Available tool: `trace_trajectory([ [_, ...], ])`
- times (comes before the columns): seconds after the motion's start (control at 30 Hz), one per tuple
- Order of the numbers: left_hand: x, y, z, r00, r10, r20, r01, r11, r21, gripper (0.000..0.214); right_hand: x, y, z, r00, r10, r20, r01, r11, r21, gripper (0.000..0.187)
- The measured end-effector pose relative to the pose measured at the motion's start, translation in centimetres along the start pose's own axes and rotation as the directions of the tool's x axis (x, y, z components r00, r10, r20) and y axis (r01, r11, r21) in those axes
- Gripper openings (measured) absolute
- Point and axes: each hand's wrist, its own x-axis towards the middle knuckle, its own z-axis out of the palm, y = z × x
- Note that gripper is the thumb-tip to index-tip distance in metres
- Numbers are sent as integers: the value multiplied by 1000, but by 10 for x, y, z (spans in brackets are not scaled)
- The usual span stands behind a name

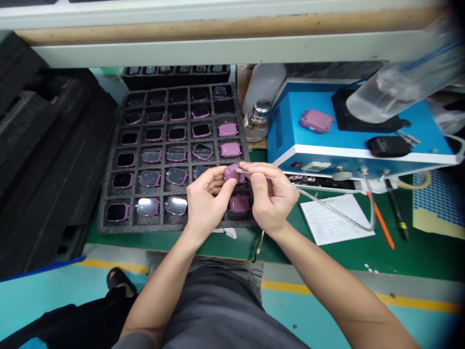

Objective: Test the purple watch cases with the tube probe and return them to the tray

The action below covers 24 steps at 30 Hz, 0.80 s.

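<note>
My left hand (206,198) grips a small purple watch case (232,173) by its edges above the foam tray. My right hand (271,194) pinches a thin metal nozzle (267,176) on a clear hose, and its tip meets the case's near side. Black foam tray (109,191) compartments hold several similar purple cases, some with shiny or dark faces. Another purple case (239,204) lies in the compartment directly below my hands, partly hidden by them.
A blue benchtop machine (358,150) stands to the right, with a purple case (317,121) and a black case (388,146) on top. Behind the tray are a white bottle (263,87) and a glass dispenser (257,121). A paper sheet (336,219) and pens lie on the green mat.
</note>
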Motion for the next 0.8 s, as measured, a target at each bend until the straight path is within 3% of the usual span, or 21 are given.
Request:
trace_trajectory([
  [0.8,2,3,-2,1000,8,-3,-8,999,36,25,6,-4,1,999,-25,21,25,1000,9,15],
])
